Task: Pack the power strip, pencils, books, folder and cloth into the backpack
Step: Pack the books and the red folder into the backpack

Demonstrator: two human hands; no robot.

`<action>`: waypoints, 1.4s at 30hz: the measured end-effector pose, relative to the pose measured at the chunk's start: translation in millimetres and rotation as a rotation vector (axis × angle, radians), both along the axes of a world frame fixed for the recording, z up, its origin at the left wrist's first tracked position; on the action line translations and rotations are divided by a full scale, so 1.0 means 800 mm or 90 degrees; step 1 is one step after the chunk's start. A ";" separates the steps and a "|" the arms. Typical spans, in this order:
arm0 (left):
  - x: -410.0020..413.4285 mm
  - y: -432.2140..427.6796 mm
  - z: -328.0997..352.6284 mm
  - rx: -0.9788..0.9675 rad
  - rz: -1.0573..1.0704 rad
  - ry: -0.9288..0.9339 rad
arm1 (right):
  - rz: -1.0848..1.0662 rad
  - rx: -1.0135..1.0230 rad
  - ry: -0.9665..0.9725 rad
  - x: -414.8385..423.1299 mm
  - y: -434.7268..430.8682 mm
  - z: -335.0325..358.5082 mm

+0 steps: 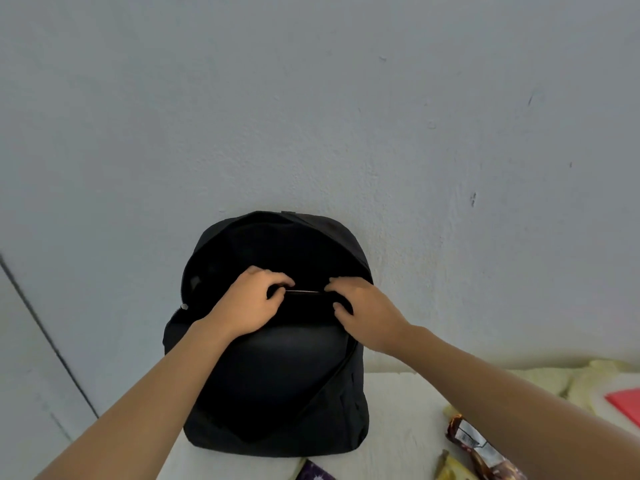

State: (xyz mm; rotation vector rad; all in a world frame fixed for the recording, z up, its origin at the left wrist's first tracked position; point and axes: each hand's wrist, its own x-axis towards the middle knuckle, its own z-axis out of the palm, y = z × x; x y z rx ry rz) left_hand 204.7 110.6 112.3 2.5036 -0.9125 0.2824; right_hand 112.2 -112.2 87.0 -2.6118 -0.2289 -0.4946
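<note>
The fingers of the left hand [247,303] were curled over the front lip of the backpack [277,386], with the thumb set against them so that the fabric was pinched. The fingers of the right hand [367,315] were curled in the same way round the same lip, a little apart from the left. The fingertips of both hands were partly sunk into the black cloth and could not be counted. Between the two hands a thin pale line [303,291] was stretched along the lip; what it was could not be made out.

The backpack was stood upright on a white surface [398,427] with its back against a grey wall [311,116]. Its main compartment was unzipped and gaping. The inside was lost in shadow, so nothing could be told of its contents. A small metal zip pull [184,306] was seen at its left side.

To the right, a pale yellow cloth [588,379] was partly hidden by the right forearm, and a red folder [623,401] was cut off by the edge. A brown wrapper [474,441] bore a white label with dark marks too blurred to be read. A purple thing [315,474] and a yellow thing [450,474] were cut off at the bottom. No brand was seen on the backpack.
</note>
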 end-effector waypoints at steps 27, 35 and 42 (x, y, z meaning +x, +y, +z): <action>-0.314 -0.096 -0.163 0.037 -0.176 0.251 | -0.061 0.247 0.109 -0.241 -0.069 -0.090; -0.359 -0.196 -0.188 0.078 -0.237 0.379 | -0.193 0.151 0.143 -0.333 -0.165 -0.133; -0.394 -0.248 -0.199 0.278 -0.178 0.284 | -0.115 -0.103 0.301 -0.399 -0.225 -0.191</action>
